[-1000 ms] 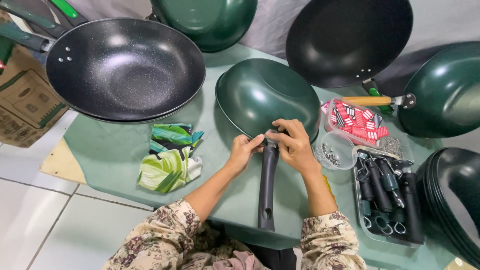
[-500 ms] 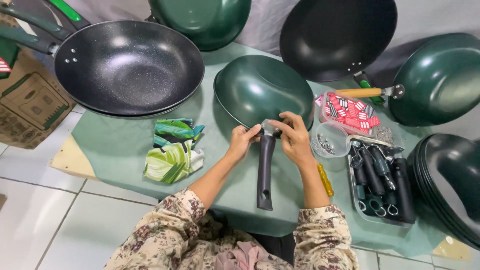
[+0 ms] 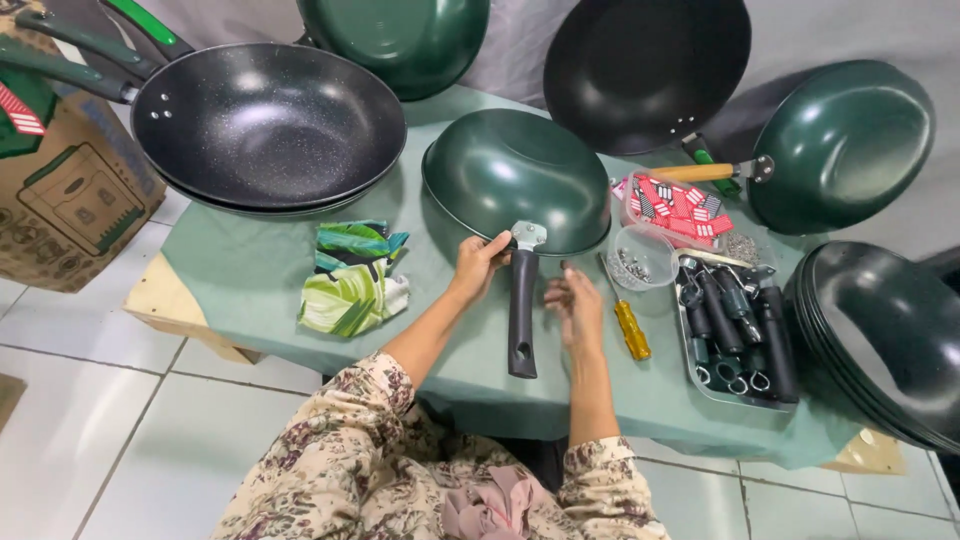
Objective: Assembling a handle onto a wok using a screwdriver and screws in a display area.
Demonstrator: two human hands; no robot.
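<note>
A green pan [image 3: 510, 175] lies upside down on the green-covered table [image 3: 250, 285], with its black handle [image 3: 521, 310] pointing toward me. My left hand [image 3: 478, 263] rests against the pan's rim next to the metal handle bracket. My right hand [image 3: 575, 300] hovers open just right of the handle, holding nothing. A yellow-handled screwdriver [image 3: 630, 325] lies on the cloth close to my right hand.
A folded green patterned cloth [image 3: 350, 280] lies left. A tray of black handles [image 3: 735, 335], a clear cup of screws [image 3: 640, 258] and red packets [image 3: 675, 205] sit right. Black woks [image 3: 265, 125], more green pans [image 3: 845, 140] and stacked pans [image 3: 885, 340] surround; a cardboard box [image 3: 65, 195] stands left.
My right hand has let go of the handle joint and drawn back to the right, open. My left hand stays at the pan's rim. The view has shifted slightly.
</note>
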